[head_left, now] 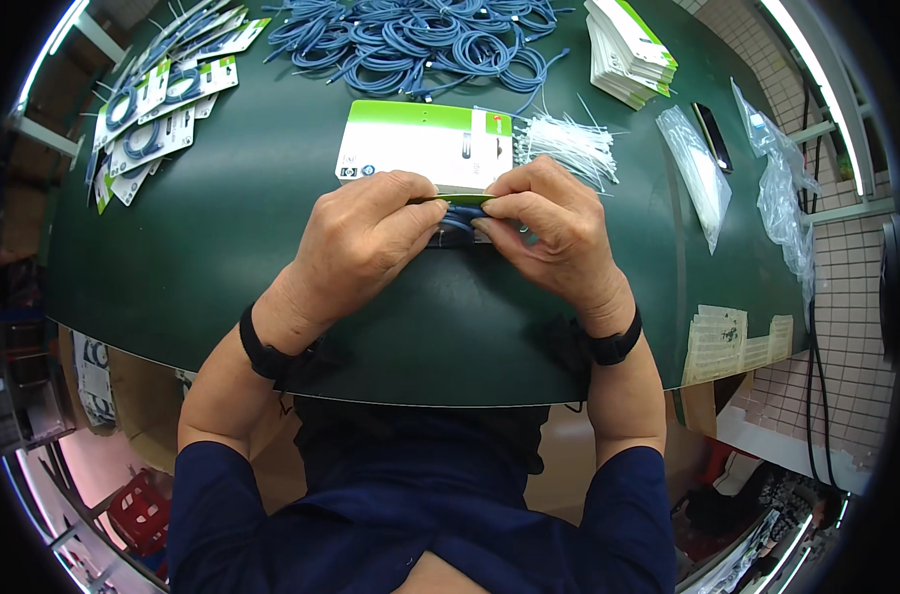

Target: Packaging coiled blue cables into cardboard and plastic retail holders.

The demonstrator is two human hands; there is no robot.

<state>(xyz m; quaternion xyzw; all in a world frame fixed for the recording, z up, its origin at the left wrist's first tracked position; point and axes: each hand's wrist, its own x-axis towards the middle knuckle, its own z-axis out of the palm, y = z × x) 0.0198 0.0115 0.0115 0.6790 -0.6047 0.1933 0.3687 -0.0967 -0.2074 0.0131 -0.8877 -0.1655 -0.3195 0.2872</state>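
Both hands pinch one piece at frame centre: left hand (366,243) and right hand (549,228), fingers narrow, closed on a coiled blue cable (460,220) and the lower edge of a green-and-white packaging card (425,144) lying on the dark green table (222,228). Best to keep the coil flat against the card, thumbs steadying both ends, probably. The cable is mostly hidden under the fingers; any tie is not visible. White cable ties (568,144) lie just right of the card; the loose cable pile (420,45) at top is cut off.
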